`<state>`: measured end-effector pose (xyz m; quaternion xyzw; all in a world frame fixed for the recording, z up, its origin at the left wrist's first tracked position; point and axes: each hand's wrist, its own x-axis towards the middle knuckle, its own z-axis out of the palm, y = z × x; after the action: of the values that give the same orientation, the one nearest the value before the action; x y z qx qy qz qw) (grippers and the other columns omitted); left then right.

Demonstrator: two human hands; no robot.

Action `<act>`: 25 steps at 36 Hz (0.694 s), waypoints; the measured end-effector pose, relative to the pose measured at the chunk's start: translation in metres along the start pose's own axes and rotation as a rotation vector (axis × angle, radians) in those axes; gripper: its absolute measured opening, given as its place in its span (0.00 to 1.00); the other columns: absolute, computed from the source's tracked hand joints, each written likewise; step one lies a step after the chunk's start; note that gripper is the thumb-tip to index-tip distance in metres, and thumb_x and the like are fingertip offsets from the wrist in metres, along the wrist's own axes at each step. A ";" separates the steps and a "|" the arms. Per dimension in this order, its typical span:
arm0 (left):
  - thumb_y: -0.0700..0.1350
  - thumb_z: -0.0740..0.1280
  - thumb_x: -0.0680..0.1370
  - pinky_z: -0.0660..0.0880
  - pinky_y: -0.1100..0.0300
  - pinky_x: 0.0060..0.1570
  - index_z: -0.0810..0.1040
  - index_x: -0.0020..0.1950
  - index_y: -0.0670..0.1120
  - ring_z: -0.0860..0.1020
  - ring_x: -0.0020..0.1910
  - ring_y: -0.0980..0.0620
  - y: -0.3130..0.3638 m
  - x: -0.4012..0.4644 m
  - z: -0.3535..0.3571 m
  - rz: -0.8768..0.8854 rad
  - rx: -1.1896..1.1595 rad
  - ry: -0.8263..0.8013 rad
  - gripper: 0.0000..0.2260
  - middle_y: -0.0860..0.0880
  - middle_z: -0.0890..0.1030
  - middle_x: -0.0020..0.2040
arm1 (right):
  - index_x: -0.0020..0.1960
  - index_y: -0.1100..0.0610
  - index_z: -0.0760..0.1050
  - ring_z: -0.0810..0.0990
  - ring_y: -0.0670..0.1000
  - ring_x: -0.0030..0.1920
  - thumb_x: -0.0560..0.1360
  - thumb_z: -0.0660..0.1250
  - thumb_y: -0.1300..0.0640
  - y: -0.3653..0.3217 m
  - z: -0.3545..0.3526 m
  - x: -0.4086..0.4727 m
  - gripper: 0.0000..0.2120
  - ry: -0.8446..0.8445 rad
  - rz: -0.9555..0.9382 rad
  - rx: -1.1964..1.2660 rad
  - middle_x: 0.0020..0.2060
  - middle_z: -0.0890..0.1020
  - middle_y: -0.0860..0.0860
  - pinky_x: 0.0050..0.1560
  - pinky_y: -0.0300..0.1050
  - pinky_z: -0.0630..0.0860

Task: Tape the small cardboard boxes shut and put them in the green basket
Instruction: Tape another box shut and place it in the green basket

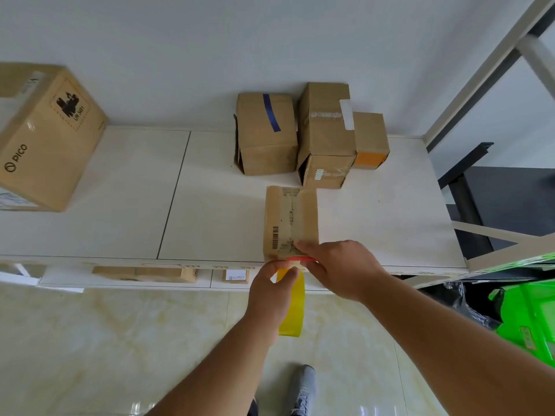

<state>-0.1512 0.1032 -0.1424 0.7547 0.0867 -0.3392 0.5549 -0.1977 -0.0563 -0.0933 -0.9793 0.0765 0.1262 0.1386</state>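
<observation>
A small cardboard box point(290, 219) with old tape and a barcode lies at the front edge of the white table point(120, 205). My left hand point(271, 291) pinches a strip of yellow tape point(292, 307) that hangs below the table edge. My right hand point(339, 270) grips a tape roll with a red rim point(301, 259) against the box's near end. Three more small boxes stand at the back: one with a blue stripe point(265, 135), a taller one point(326, 136), one with an orange side point(371, 142). The green basket point(528, 319) sits at lower right.
A large PICO carton point(45, 136) stands at the table's left end. A flat box point(144, 274) lies on a lower shelf under the table. Metal shelf posts point(486, 73) rise at right. My grey shoe point(303, 391) is on the tiled floor.
</observation>
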 end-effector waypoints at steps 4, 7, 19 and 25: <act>0.57 0.73 0.75 0.72 0.58 0.51 0.81 0.51 0.57 0.77 0.55 0.58 0.000 0.002 -0.003 -0.008 0.000 -0.034 0.08 0.58 0.80 0.57 | 0.73 0.36 0.70 0.83 0.58 0.55 0.83 0.56 0.38 0.001 0.005 0.006 0.19 0.020 0.089 0.071 0.59 0.85 0.48 0.53 0.49 0.80; 0.60 0.72 0.75 0.72 0.57 0.54 0.80 0.52 0.60 0.77 0.56 0.57 -0.002 0.001 -0.004 -0.011 0.024 -0.059 0.09 0.56 0.80 0.57 | 0.72 0.35 0.71 0.84 0.57 0.54 0.83 0.58 0.37 0.002 0.006 0.006 0.18 0.019 0.128 0.121 0.58 0.85 0.48 0.52 0.48 0.81; 0.53 0.72 0.77 0.73 0.53 0.60 0.83 0.51 0.59 0.77 0.59 0.58 -0.006 -0.006 -0.005 -0.093 -0.117 -0.119 0.04 0.61 0.81 0.58 | 0.73 0.37 0.71 0.83 0.57 0.57 0.83 0.57 0.39 -0.001 0.000 0.006 0.19 -0.033 0.160 0.141 0.62 0.83 0.48 0.54 0.47 0.79; 0.51 0.74 0.72 0.76 0.50 0.56 0.83 0.47 0.57 0.80 0.54 0.48 -0.002 -0.001 -0.004 -0.121 -0.113 -0.129 0.04 0.54 0.83 0.53 | 0.72 0.36 0.71 0.83 0.56 0.56 0.82 0.58 0.37 -0.001 0.002 0.006 0.19 -0.017 0.179 0.162 0.61 0.84 0.46 0.53 0.47 0.80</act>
<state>-0.1513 0.1079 -0.1431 0.6922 0.1152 -0.4145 0.5794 -0.1921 -0.0559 -0.0964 -0.9530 0.1725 0.1399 0.2059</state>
